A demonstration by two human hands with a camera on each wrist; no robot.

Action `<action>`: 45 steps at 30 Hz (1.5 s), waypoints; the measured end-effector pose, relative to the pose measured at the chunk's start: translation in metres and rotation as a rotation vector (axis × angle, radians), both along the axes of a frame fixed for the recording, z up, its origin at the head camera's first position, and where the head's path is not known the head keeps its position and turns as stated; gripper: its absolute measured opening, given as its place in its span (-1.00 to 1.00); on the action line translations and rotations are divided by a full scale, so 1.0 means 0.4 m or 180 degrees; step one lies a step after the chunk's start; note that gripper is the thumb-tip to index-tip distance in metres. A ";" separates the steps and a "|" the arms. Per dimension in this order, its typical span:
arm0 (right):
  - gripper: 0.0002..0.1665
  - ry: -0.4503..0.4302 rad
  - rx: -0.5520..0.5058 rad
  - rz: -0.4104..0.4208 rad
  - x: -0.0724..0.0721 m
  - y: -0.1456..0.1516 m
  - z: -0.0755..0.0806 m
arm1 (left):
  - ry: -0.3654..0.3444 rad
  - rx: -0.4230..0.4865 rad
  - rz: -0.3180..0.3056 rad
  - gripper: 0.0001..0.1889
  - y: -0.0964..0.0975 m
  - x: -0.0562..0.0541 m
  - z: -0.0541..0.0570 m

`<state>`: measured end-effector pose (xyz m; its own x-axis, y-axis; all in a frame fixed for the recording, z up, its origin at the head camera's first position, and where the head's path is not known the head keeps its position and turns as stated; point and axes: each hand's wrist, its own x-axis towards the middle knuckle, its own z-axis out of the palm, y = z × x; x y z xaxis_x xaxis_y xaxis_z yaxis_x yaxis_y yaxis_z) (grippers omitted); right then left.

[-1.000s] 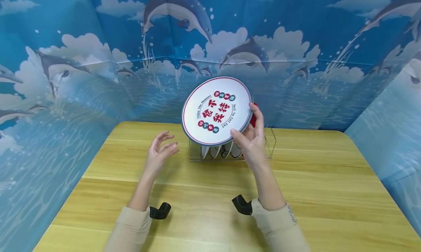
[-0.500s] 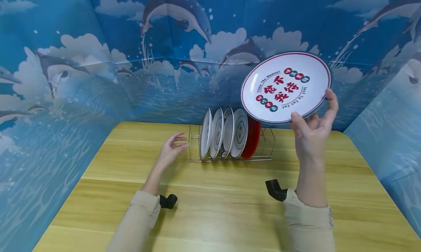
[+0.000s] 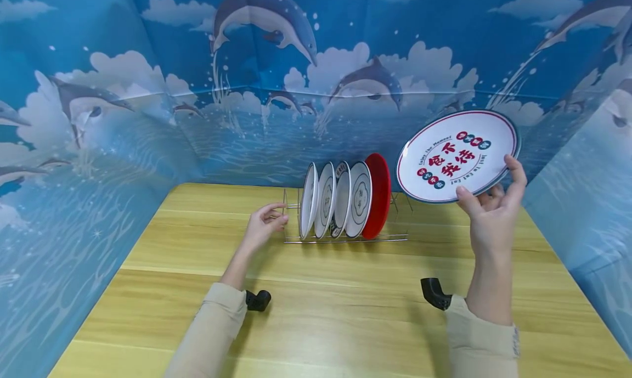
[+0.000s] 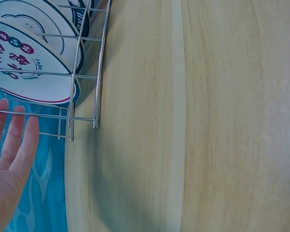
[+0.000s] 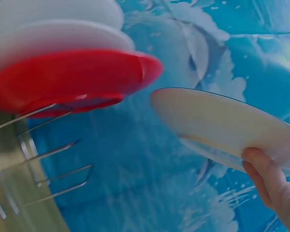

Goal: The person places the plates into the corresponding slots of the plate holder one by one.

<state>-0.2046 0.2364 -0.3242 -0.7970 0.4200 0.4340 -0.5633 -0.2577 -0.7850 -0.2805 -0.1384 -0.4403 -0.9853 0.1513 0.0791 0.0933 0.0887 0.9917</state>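
My right hand (image 3: 494, 213) grips the lower right edge of a white plate (image 3: 458, 157) with a dark blue-green rim and red Chinese lettering, thumb on its face and fingers behind. The plate is raised, tilted, to the right of the wire dish rack (image 3: 345, 240); its pale underside (image 5: 222, 121) shows in the right wrist view. My left hand (image 3: 264, 224) is at the rack's left end, with its fingers (image 4: 12, 145) extended to an end wire. In the rack stand several white patterned plates (image 3: 359, 199) on edge and a red plate (image 3: 378, 197) rightmost.
The rack stands near the back of the wooden table (image 3: 336, 312), close to a blue dolphin-print backdrop (image 3: 222, 120). Bare wires of the rack (image 5: 58, 154) show beyond the red plate. A black camera mount sits on each sleeve cuff.
My right hand has carried the lettered plate from in front of the rack to its right, rising then dropping slightly. My left hand has moved right to the rack's end.
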 end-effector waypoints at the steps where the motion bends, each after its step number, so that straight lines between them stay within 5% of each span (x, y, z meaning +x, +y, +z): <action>1: -0.06 -0.0104 0.0056 -0.0004 0.000 0.003 -0.007 | -0.0004 0.0007 0.0010 -0.58 0.001 -0.001 -0.001; 6: -0.07 -0.0508 0.0550 0.0012 -0.006 0.016 -0.042 | -0.0041 0.0007 0.0097 -0.60 0.007 -0.002 -0.004; 15: -0.09 -0.0463 0.1523 0.0111 -0.020 0.021 -0.076 | -0.0033 0.0022 0.0261 -0.65 0.015 -0.002 -0.003; 23: -0.04 -0.0743 0.2399 0.0148 -0.033 0.002 -0.072 | -0.0075 -0.0085 0.0260 -0.67 0.014 -0.005 -0.008; 33: 0.00 -0.0962 0.2727 0.0572 -0.057 -0.035 -0.072 | -0.0168 -0.0077 0.0201 -0.63 0.008 -0.005 -0.006; 45: -0.06 -0.0929 0.2949 0.0659 -0.080 -0.062 -0.112 | -0.0187 -0.0078 0.0144 -0.61 0.008 -0.011 -0.012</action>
<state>-0.2367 0.2115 -0.3691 -0.9441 -0.1455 0.2957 -0.3292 0.4562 -0.8267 -0.2847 -0.1353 -0.4452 -0.9940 0.1076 0.0179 0.0304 0.1157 0.9928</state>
